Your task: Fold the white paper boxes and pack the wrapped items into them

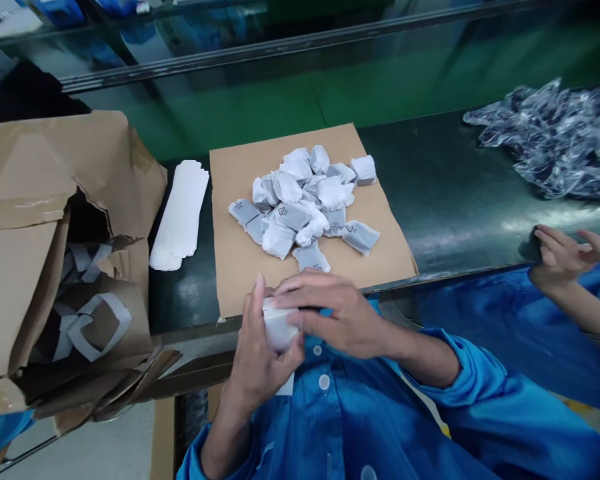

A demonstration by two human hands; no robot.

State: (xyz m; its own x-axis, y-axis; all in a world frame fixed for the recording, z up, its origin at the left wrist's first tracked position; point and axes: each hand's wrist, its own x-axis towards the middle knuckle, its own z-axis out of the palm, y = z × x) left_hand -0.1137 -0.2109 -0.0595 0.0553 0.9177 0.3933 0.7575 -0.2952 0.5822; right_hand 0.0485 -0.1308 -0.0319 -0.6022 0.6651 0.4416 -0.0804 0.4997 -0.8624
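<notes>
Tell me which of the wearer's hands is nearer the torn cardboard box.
Left. The left hand is just right of the torn cardboard box, holding a small white item; the right hand is farther right, also touching it.

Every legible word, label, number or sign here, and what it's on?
No words or numbers legible for certain.
Centre packet: triangular sign; adjoining characters too small.
Right packet: dark printed mark, too blurred.
Left packet: dark printed mark, too blurred.
Held white piece: no print visible.
</notes>
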